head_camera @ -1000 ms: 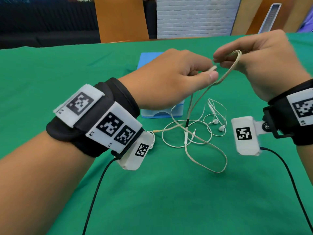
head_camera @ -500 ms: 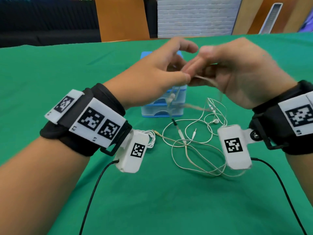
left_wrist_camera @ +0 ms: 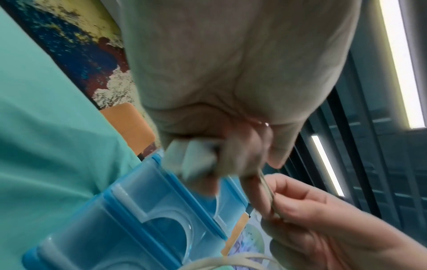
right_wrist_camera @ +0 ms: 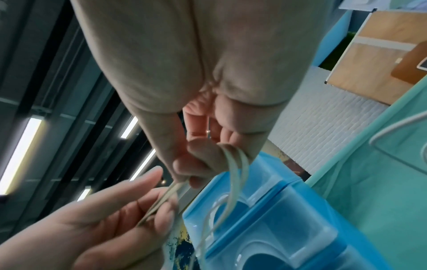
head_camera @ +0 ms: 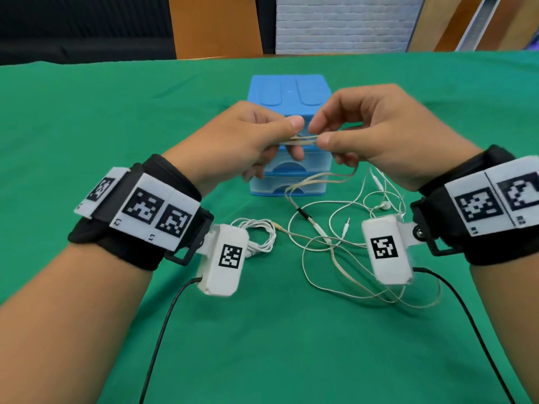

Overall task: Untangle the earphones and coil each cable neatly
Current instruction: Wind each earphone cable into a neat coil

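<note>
Beige cable point(head_camera: 302, 139) folding into loops above blue drawer box point(head_camera: 288, 91); your left hand point(head_camera: 248, 141) and right hand point(head_camera: 376, 135) both pinching it. Keep loops even, feeding slack slowly from tangle on green cloth point(head_camera: 87, 126).

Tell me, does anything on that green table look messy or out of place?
Yes: loose white earphones and the beige cable lie crossed in a tangle right of the neat white coil. Both hands pinch the beige cable.
</note>
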The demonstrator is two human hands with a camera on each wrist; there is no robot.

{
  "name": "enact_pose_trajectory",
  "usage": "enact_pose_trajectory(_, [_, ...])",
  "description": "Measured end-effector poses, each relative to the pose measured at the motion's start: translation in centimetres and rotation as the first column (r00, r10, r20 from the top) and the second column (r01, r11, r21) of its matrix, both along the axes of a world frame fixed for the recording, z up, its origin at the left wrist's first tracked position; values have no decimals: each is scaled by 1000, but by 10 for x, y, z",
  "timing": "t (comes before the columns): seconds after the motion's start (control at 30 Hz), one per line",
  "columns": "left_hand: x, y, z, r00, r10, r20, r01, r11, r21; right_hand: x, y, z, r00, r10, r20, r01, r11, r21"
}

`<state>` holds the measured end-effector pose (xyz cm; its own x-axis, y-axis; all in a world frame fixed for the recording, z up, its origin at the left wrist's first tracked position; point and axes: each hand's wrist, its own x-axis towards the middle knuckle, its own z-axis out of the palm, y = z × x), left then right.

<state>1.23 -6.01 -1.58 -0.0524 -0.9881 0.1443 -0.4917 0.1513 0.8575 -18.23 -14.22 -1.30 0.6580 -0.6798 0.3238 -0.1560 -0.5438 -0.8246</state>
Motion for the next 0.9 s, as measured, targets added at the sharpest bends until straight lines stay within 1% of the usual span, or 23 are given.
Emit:
enact_pose_trajectory(0.07, [3,0,-4,996,-71,-48,76,992,101,0,-1,-3,999,44,-31,-44,999,-9])
enact_pose_trajectory(0.13, [1,0,-8,986,-132,-100,147,976,158,3,2,-5,992,123,-31,-123,992,-11])
enact_pose_trajectory(0.2, [-2,1,-11,975,-168,-147,189,972,142,7,7,-4,982,186,-20,-186,982,-9])
enact_pose_trajectory(0.27, [-2,2,-11,966,-180,-185,202,973,111,9,8,-3,980,200,1,-200,980,-9])
enact_pose_trajectory(0.37, [8,3,-6,948,-149,-280,161,987,23,8,2,-3,985,166,49,-166,986,-3])
enact_pose_trajectory(0.47, [21,2,-2,885,-73,-460,41,996,-80,4,-4,-6,991,123,46,-123,992,9])
enact_pose_trajectory(0.53, [29,2,1,826,-54,-561,0,995,-95,1,-7,-8,995,102,10,-102,995,9])
enact_pose_trajectory(0.6, [34,3,2,800,-27,-599,-24,997,-76,-1,-8,-8,996,92,-16,-91,996,4])
enact_pose_trajectory(0.7, [43,3,1,812,40,-583,-92,994,-61,-4,-10,-8,997,79,-21,-78,997,12])
enact_pose_trajectory(0.77, [51,2,-2,848,109,-519,-180,980,-88,-7,-12,-8,998,47,-39,-46,999,28])
enact_pose_trajectory(0.83, [62,0,-8,907,216,-362,-281,949,-140,-12,-14,-9,995,15,-94,-11,999,43])
enact_pose_trajectory(0.9, [73,-1,-13,927,326,-183,-355,922,-157,-16,-17,-8,986,-7,-166,16,998,54])
